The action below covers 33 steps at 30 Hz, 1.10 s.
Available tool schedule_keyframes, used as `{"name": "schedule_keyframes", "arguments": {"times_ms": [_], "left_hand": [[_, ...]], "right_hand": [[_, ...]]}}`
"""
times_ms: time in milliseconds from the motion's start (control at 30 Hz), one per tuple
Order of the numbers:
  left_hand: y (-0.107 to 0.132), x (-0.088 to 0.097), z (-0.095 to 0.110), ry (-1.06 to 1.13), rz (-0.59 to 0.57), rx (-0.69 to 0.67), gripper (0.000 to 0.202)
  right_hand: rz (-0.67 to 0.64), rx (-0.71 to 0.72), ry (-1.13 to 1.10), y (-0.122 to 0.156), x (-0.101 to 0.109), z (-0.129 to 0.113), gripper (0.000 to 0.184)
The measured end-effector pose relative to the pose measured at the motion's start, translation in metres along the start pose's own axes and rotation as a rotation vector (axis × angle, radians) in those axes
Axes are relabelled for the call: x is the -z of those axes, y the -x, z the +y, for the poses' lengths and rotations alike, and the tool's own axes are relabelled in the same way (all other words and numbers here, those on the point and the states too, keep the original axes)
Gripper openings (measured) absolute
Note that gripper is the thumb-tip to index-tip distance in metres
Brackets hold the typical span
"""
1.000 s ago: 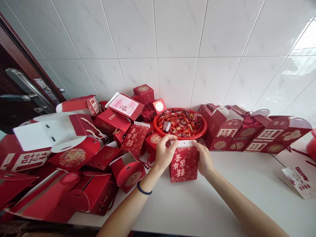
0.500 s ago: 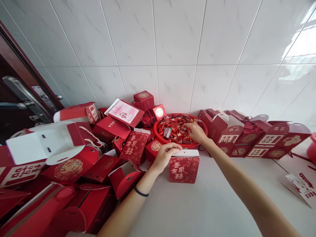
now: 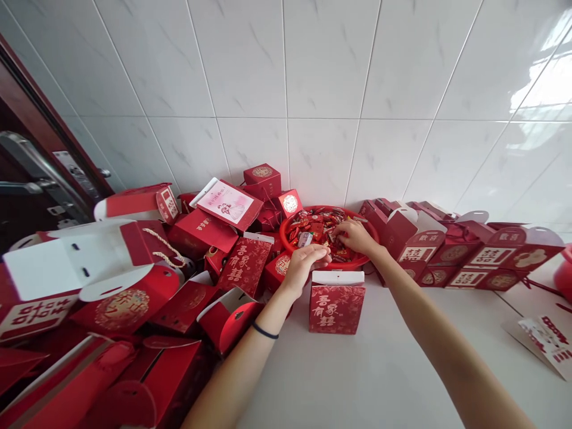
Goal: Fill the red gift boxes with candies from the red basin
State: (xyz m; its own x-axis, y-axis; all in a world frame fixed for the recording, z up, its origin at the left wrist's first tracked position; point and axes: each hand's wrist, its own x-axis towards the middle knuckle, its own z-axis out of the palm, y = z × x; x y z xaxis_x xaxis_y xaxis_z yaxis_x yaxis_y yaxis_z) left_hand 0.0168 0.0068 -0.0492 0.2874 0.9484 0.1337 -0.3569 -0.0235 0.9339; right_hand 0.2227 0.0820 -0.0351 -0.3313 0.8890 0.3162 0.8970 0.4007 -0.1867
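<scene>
The right hand (image 3: 356, 236) is in the tub (image 3: 285, 237) with the sweets (image 3: 315, 226). The left hand (image 3: 306, 265) is by the tub's near edge. In front of it, a bit right, one box (image 3: 336, 310) stands on the table (image 3: 357, 381). A box pile (image 3: 243, 267) lies left of both hands, stacked boxes (image 3: 413, 255) right, the wall (image 3: 322, 65) behind.

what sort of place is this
Probably a room in a home, though I can't say which: there's a marbled white tile wall, a dark door with a metal handle, and a white tabletop with red gift boxes and a basin of wrapped sweets.
</scene>
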Motion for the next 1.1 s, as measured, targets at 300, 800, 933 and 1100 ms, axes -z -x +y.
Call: {"name": "schedule_keyframes", "arguments": {"times_ms": [300,800,933,1100], "left_hand": [[-0.021,-0.002,-0.001,0.088,0.108,0.005,0.02],[-0.04,0.005,0.0,0.315,0.212,0.136,0.011],[-0.042,0.003,0.004,0.345,0.272,0.182,0.005],[-0.039,0.0,0.008,0.393,0.283,0.217,0.007]], "right_hand": [[0.162,-0.051,-0.13,0.012,-0.006,-0.005,0.012],[0.369,-0.031,-0.463,0.019,0.004,-0.04,0.022],[0.212,-0.257,-0.28,0.014,0.011,-0.002,0.027],[-0.018,-0.258,-0.201,0.015,-0.002,0.007,0.063]]}}
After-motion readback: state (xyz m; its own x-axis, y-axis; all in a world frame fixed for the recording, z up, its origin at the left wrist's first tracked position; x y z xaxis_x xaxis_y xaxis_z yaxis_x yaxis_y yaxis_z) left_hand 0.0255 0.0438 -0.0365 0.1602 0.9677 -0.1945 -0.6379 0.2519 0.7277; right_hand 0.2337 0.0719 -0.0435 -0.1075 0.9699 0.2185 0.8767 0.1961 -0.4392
